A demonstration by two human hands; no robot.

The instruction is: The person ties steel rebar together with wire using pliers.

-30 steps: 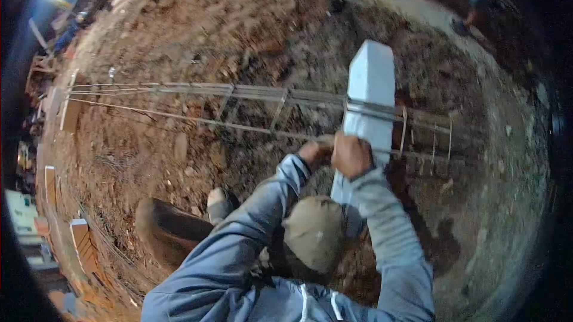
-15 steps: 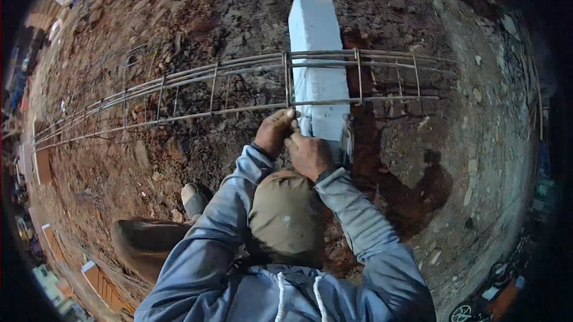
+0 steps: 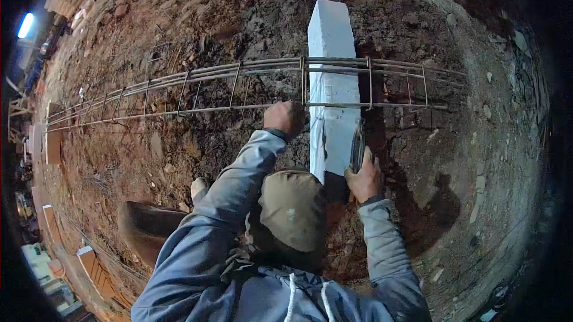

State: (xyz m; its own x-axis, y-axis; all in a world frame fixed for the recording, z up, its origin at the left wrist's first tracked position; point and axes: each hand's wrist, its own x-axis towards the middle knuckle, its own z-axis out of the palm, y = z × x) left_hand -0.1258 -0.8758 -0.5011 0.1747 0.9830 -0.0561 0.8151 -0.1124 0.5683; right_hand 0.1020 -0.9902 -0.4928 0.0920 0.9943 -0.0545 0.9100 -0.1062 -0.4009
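A long cage of steel rebar (image 3: 209, 110) with square stirrups runs across the view and passes over a white block (image 3: 334, 89). My left hand (image 3: 285, 118) is closed in a fist at the cage's lower bar, just left of the block. Its fingers hide what they hold. At the near right side of the block, my right hand (image 3: 364, 177) is closed around a pair of pliers (image 3: 358, 146), whose upper part lies along the block's edge.
Rough, stony soil (image 3: 239, 29) surrounds the cage. The cage's far left end meets an orange-brown block (image 3: 54, 146). My bent knee (image 3: 292, 208) is close below my hands. A lit lamp (image 3: 25, 25) shines at upper left.
My hands have moved apart. The right hand left the stirrup corner, moved down and right, and took hold of the pliers by the block. The left hand stays near the lower bar.
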